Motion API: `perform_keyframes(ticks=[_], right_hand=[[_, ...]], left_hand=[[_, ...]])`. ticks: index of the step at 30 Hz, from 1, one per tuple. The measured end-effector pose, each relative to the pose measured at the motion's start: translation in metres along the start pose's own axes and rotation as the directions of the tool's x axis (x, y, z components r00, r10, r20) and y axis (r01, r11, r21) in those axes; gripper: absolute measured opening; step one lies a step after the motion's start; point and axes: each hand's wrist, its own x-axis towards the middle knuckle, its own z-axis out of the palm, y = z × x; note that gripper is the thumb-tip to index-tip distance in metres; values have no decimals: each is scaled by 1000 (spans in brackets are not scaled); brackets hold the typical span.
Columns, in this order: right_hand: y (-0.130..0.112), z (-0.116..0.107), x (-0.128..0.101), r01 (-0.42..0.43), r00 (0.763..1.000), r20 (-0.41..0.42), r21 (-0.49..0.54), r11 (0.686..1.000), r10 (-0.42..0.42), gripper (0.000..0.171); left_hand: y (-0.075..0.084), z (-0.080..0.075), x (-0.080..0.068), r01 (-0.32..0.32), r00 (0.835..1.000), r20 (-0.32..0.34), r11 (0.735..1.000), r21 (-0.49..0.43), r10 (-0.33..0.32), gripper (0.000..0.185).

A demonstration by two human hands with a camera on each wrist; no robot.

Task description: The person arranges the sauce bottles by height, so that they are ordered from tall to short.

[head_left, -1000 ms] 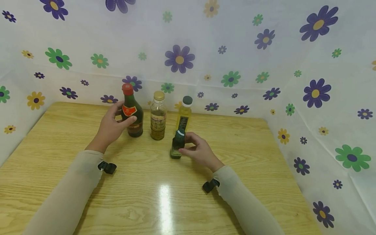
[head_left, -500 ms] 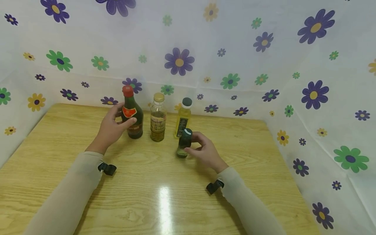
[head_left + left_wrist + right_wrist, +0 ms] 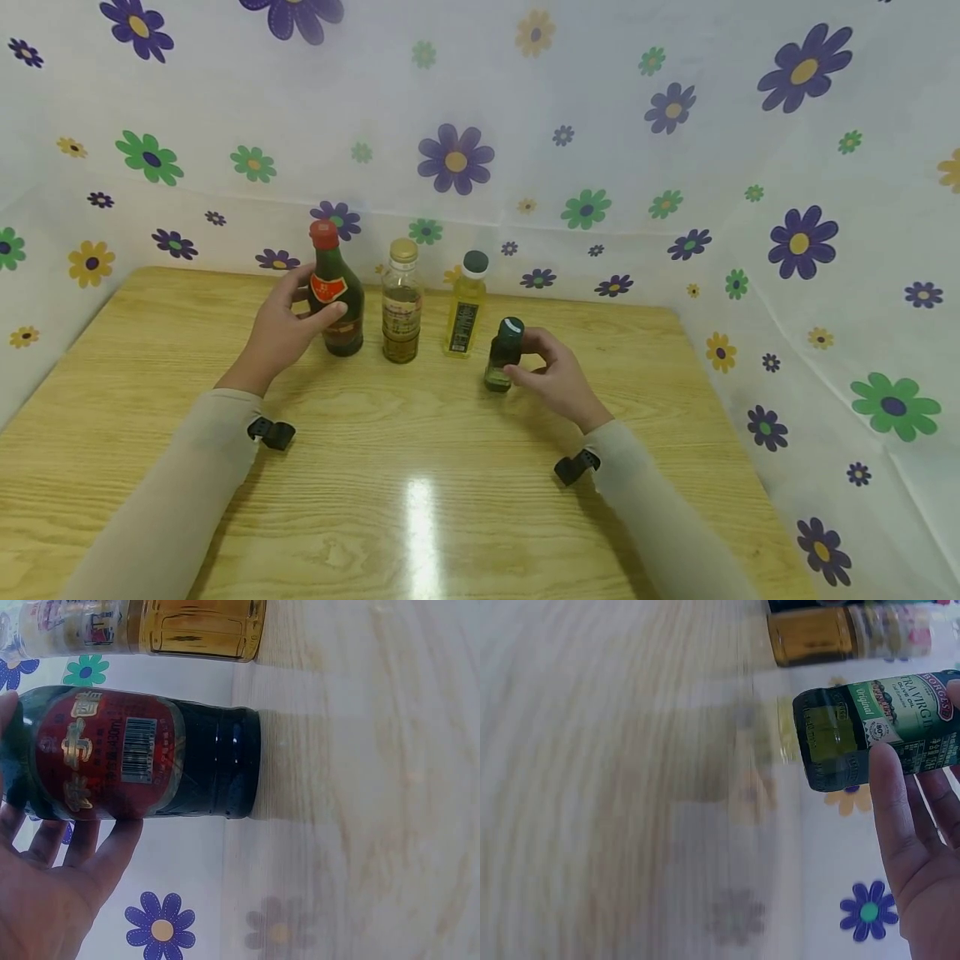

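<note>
Head view. Bottles stand in a row at the back of the worktop (image 3: 420, 433): dark bottle (image 3: 336, 293) with a red cap and red label at the left end, then an amber bottle (image 3: 401, 302) with a gold cap, then a yellow oil bottle (image 3: 466, 305) with a dark cap. Left hand (image 3: 287, 327) wraps the dark bottle from its left side, thumb across the front, fingers behind; the bottle is upright with its base on the wood. Right hand (image 3: 553, 377) pinches a small green bottle (image 3: 503, 355) from its right side. This bottle stands just right of and slightly nearer than the yellow oil bottle, apart from it, long axis near vertical, perhaps leaning a little. Whether its base touches the wood cannot be told here. The right hand is the nearer to it; the left is well apart, on the far end of the row.

Left wrist view. Dark bottle (image 3: 142, 754) with barcode facing the camera; fingers (image 3: 90, 847) curl round its label. Amber bottle (image 3: 172, 626) just beside it, not touching.

Right wrist view. Small green bottle (image 3: 870, 727) with a green label, gripped by thumb (image 3: 889, 802) on the front; picture blurred. Amber bottle (image 3: 840, 634) lies beyond it, apart.
</note>
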Motion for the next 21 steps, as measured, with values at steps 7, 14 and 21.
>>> perform_keyframes(ticks=[7, 14, 21], right_hand=[[0, -16, 3, -14, 998, -54, -19, 1000, 13, 44], [-14, -24, 7, -22, 996, -85, -36, 999, 19, 42], [-10, -24, 17, -13, 996, -92, -6, 1000, 12, 43]], left_hand=[[1, -1, -1, 20, 1000, 12, 1000, -8, -20, 77], [3, 0, -1, 8, 1000, 15, 1000, -16, -8, 77], [1, -1, 0, 10, 1000, 8, 1000, -4, -10, 75]])
